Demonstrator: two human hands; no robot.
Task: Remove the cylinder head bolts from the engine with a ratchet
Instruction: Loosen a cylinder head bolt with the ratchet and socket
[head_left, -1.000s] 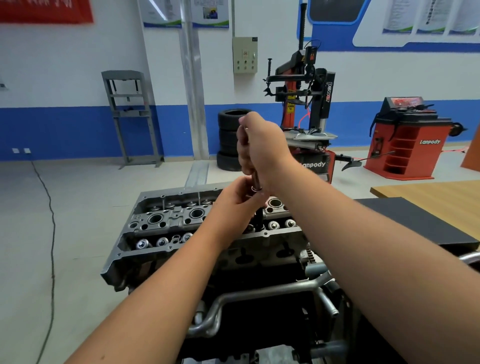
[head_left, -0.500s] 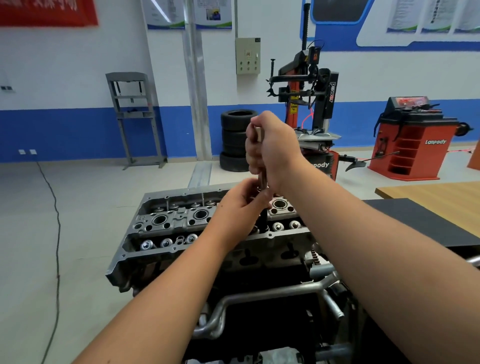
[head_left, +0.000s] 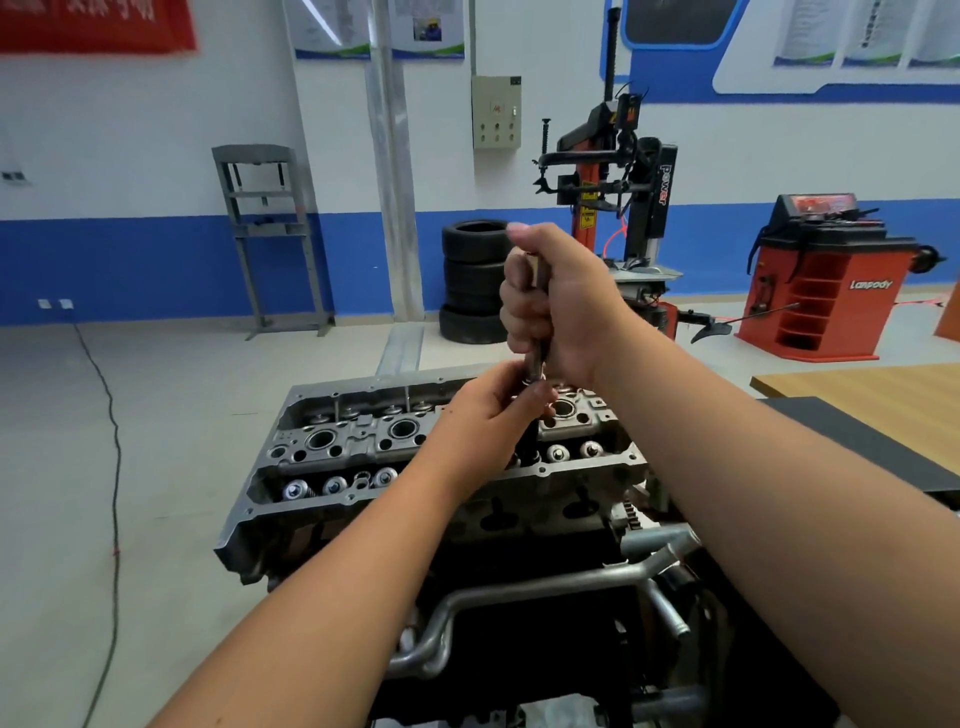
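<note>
A grey aluminium cylinder head (head_left: 363, 441) tops the engine in front of me, with open bores and valve springs showing. My right hand (head_left: 561, 306) grips the upper end of an upright metal ratchet tool (head_left: 535, 361) above the head's right half. My left hand (head_left: 493, 410) holds the tool's lower shaft just below, fingers curled round it. The tool's dark lower end (head_left: 531, 447) goes down into the head. The bolt itself is hidden.
Metal coolant pipes (head_left: 519, 587) run across the engine's front. A black mat (head_left: 857, 447) and a wooden table (head_left: 872, 395) lie to the right. Behind stand stacked tyres (head_left: 470, 280), a tyre changer (head_left: 618, 182), a red balancer (head_left: 826, 280) and a grey press frame (head_left: 270, 234). A cable (head_left: 111, 441) trails on the floor.
Both hands stay on the upright tool above the head. Between the frames the grip of my right hand shifts slightly on the handle, and the view drifts a little.
</note>
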